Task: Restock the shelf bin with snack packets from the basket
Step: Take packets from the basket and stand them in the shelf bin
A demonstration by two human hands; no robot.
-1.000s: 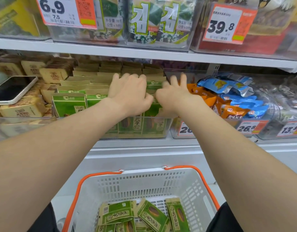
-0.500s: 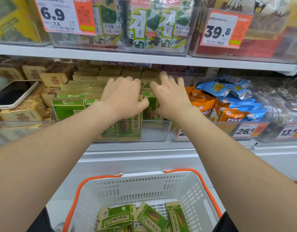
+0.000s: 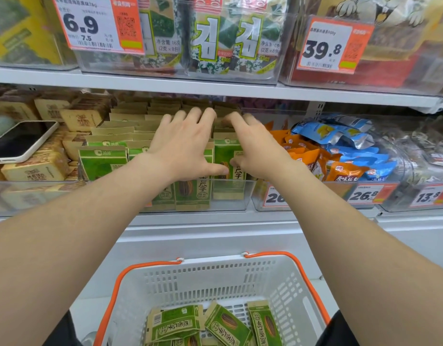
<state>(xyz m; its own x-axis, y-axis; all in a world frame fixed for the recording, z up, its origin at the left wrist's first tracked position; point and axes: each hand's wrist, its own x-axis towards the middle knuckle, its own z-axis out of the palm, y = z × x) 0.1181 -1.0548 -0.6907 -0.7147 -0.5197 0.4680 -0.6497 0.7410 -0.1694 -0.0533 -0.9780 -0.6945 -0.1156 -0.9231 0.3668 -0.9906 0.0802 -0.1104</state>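
Rows of upright green snack packets (image 3: 103,161) fill a clear shelf bin (image 3: 230,198) on the middle shelf. My left hand (image 3: 183,146) lies over the packet tops with fingers spread and straight, its thumb against a front packet. Beside it, my right hand (image 3: 255,148) rests on the rightmost row, fingers reaching to the back and thumb touching a packet's face. Neither hand lifts a packet. Below, a white basket (image 3: 215,265) with orange handles holds several more green packets (image 3: 175,325).
A phone (image 3: 20,141) lies on tan snack packs in the bin to the left. Orange packets (image 3: 345,171) and blue packets (image 3: 340,136) fill the bin to the right. The upper shelf edge (image 3: 215,88) hangs just above my fingers, with price tags on the bins.
Both hands have slid further back over the packet rows and spread their fingers. The front packets on the right now stand more upright. The basket's contents are unchanged.
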